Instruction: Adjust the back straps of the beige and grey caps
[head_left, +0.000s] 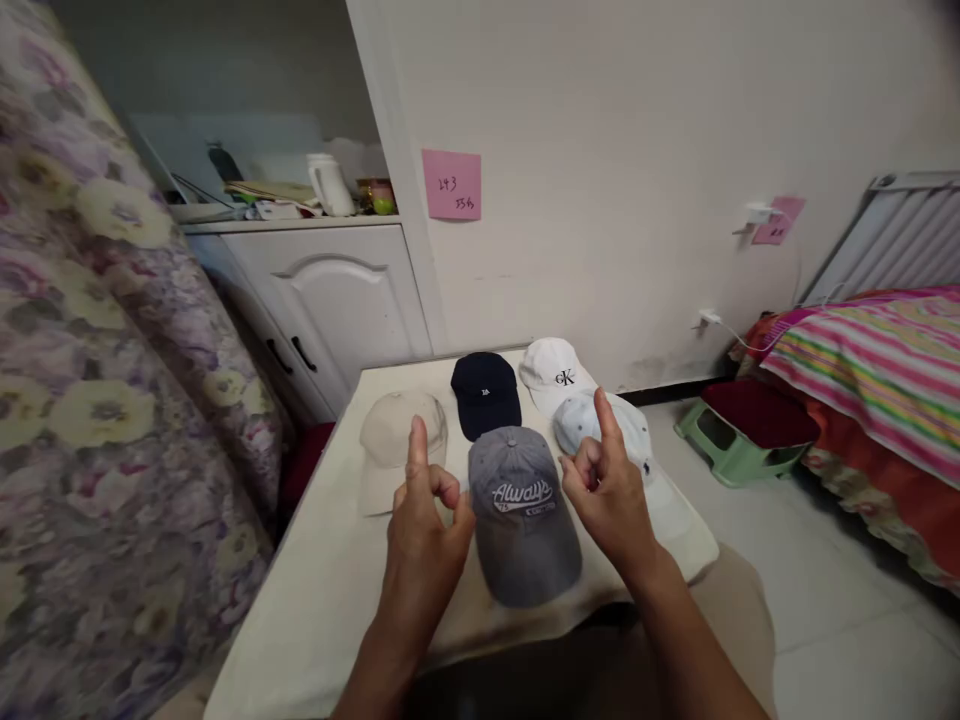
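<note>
Several baseball caps lie on a table with a cream cover (315,590). Nearest me is a grey cap (517,520) with white "Always" lettering, between my two hands. My left hand (427,530) is raised in front of the beige cap (382,435), index finger pointing up and other fingers curled. My right hand (611,490) makes the same gesture, partly hiding a pale blue cap (585,420). Both hands are empty; whether either touches a cap I cannot tell. Behind stand a navy cap (484,390) and a white cap (551,370) with black letters.
A floral curtain (112,400) hangs at left, beside a white cabinet (337,290) with a white jug (330,185) on its ledge. A pink note (451,185) is on the wall. At right are a green stool (724,440) and a bed with a striped cover (877,360).
</note>
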